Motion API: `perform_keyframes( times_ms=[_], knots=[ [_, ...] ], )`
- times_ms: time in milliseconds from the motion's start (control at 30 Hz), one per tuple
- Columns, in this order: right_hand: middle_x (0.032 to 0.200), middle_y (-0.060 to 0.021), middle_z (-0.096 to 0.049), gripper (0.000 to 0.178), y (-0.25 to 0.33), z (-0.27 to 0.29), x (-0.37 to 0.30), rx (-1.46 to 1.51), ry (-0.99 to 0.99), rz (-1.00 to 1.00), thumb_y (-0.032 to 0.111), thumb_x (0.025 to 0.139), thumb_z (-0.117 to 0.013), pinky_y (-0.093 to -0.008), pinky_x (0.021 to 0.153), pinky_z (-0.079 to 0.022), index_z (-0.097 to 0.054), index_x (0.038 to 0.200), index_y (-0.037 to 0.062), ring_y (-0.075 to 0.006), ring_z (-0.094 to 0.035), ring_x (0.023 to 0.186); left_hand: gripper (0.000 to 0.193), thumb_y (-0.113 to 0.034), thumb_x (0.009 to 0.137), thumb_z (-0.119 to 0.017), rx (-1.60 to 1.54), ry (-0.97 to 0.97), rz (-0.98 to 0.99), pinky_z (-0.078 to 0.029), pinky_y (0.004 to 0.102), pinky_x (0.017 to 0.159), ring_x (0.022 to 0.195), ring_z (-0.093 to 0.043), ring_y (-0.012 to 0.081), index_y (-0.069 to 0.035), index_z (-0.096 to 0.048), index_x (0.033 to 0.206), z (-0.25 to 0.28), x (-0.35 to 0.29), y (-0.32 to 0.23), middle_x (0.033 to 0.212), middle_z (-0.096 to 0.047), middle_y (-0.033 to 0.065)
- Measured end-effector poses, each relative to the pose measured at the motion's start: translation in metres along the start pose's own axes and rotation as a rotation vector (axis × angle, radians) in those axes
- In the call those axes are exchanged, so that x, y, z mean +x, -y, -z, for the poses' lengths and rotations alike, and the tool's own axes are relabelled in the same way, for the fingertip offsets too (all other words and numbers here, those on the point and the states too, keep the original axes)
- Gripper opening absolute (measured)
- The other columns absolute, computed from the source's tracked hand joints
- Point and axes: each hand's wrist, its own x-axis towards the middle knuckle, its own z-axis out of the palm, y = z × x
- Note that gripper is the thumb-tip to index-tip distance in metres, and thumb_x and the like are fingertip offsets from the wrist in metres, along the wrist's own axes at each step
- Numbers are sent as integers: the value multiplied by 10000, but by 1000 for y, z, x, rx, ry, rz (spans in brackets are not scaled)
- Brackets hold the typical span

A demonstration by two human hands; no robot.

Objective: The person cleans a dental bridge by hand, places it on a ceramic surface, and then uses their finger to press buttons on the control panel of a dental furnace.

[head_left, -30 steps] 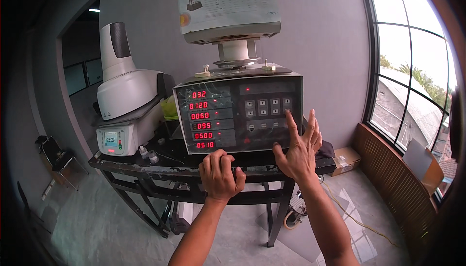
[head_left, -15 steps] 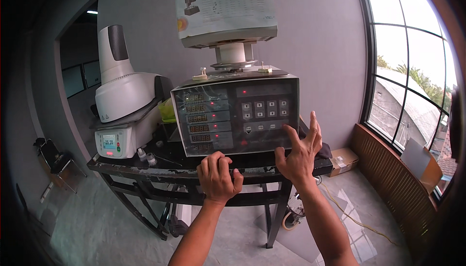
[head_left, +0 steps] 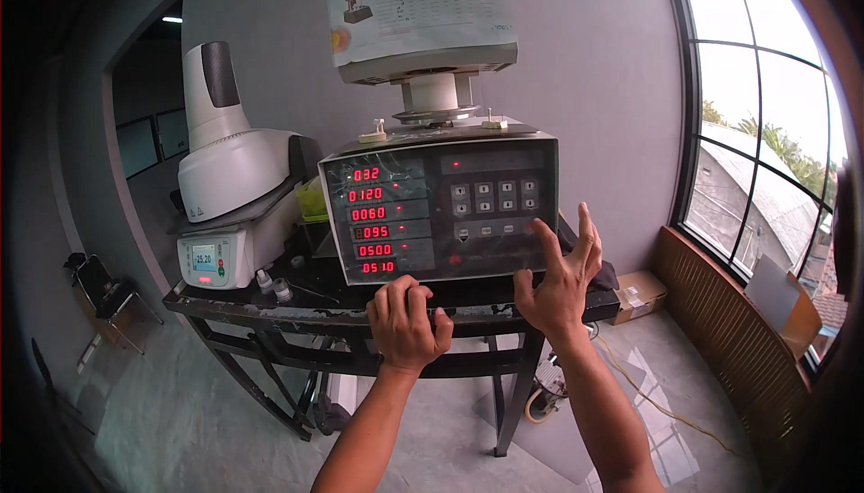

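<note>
A boxy furnace-like machine (head_left: 490, 264) with a dark control panel faces me on a black table (head_left: 270, 313). Red digits glow in the display column (head_left: 371, 214) on the panel's left; arrow buttons (head_left: 495, 196) are on its right. My right hand (head_left: 562, 291) has its fingers spread, the index fingertip at the panel's lower right by the end of the button row. Whether it presses a button cannot be made out. My left hand (head_left: 405, 327) is curled over the table's front edge. Small pale pieces on stands (head_left: 493, 121) sit on the machine's top, under its raised head (head_left: 423, 52).
A white and grey machine (head_left: 238, 178) with a small lit screen stands at the table's left. Small bottles (head_left: 270, 286) and a thin tool lie before it. A cardboard box (head_left: 637, 298) and a yellow cable (head_left: 648, 403) are on the floor at right, near the window.
The display digits, dim before, are now lit bright red. My hands stay nearly in place, the right index finger still at the panel's lower right. The view has shifted slightly.
</note>
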Motion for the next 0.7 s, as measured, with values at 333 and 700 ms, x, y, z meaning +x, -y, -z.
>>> perform_keyframes(
  times_ms=[333, 700],
  knots=[
    [1633, -337, -250, 756, -4, -6, -2, -7, 12, -25, 202, 713, -711, -630, 1223, -183, -554, 1441, 70, -542, -253, 1499, 252, -343, 855, -562, 1, 3, 2, -413, 452, 850, 967, -563, 303, -97, -604, 889, 0, 0, 0, 1060, -610, 109],
    [1646, -303, -272, 751, 0, -3, -2, 11, 35, -49, 160, 738, -714, -630, 1235, -184, -532, 1461, 68, -503, -247, 1530, 274, -354, 878, -545, 8, 11, 2, -419, 450, 865, 970, -559, 302, -90, -617, 870, 1, -1, 0, 1057, -606, 111]
  ],
)
